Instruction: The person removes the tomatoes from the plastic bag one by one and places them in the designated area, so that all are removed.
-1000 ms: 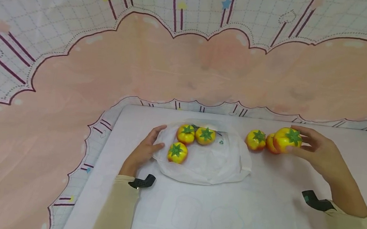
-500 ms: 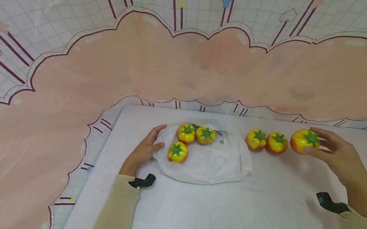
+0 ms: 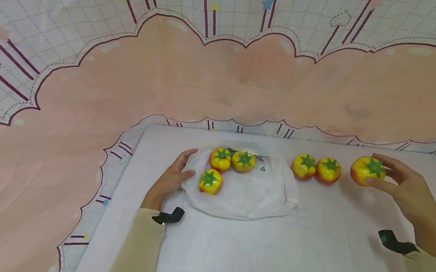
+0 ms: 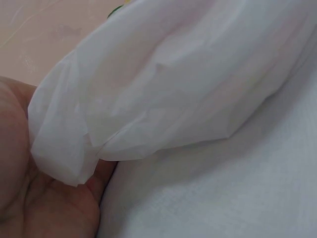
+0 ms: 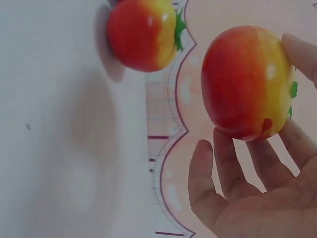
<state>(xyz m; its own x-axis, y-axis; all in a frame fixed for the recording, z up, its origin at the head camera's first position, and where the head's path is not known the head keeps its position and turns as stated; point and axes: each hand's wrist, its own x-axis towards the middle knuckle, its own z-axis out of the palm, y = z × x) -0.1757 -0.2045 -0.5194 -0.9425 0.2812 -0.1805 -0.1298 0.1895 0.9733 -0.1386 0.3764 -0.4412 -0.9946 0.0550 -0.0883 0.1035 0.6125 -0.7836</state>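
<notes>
In the head view my right hand (image 3: 408, 187) pinches a yellow-and-red tomato (image 3: 365, 171) with a green star-shaped leaf top, at the right of the table. The right wrist view shows the thumb on one side of this tomato (image 5: 242, 84) and fingertips against the other; it hangs above the table. My left hand (image 3: 171, 175) holds the left edge of a white plastic bag (image 3: 247, 202), its crumpled film (image 4: 148, 84) lying against the palm. On or in the bag sit three similar tomatoes, the front one (image 3: 210, 181) nearest the left hand.
Two more tomatoes stand side by side right of the bag, the left one (image 3: 304, 166) close to its edge and the right one (image 3: 329, 170) nearer my right hand. A white cloth (image 3: 267, 267) covers the table. Behind it hangs a patterned pink backdrop (image 3: 248, 85).
My right hand has moved to the right with its tomato, away from the two standing tomatoes, slowing over the last half second. The left hand and the bag have stayed put.
</notes>
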